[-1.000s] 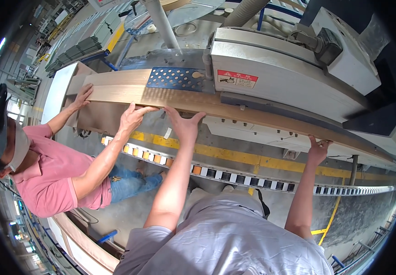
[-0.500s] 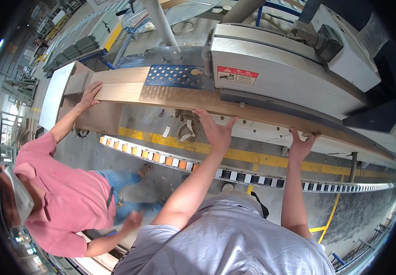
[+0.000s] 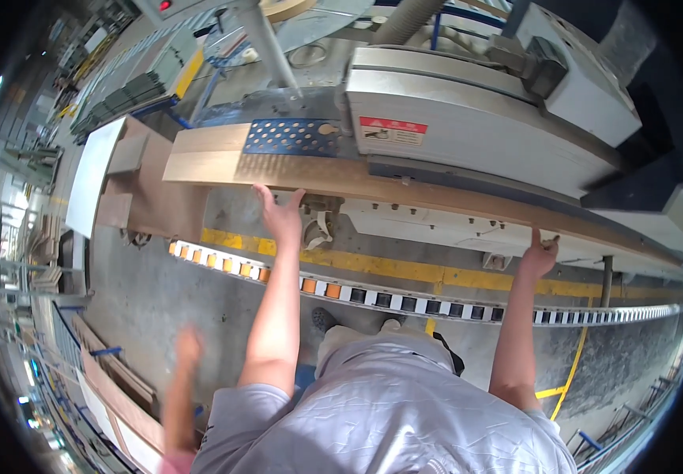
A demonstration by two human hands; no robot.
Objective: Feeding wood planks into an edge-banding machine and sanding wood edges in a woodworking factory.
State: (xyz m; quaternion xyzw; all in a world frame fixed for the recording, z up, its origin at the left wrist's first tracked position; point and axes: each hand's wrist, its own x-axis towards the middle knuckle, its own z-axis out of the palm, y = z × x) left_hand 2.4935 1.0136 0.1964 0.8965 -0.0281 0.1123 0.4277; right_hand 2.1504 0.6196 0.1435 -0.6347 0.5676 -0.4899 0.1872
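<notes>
A long light-brown wooden board (image 3: 199, 166) lies along the machine, its left end sticking out past a blue perforated plate (image 3: 290, 137). My left hand (image 3: 282, 220) is at the board's near edge, left of the machine body, with thumb and fingers spread and the tips touching the edge. Farther right, my right hand (image 3: 541, 257) has one finger raised against the same edge. Its other fingers are curled, and a small tan bit shows beside them that I cannot make out.
The large grey machine (image 3: 468, 118), with a red-and-white warning label, stands behind the board. Left of the board's end is a brown-and-white panel unit (image 3: 156, 186). A low black, white and orange roller track (image 3: 381, 299) crosses the floor. A co-worker's blurred arm (image 3: 179, 395) shows at lower left.
My left hand has moved left along the board's edge, and my right hand slightly right. The co-worker's hand has left the board's left end, and that person is now mostly out of view.
</notes>
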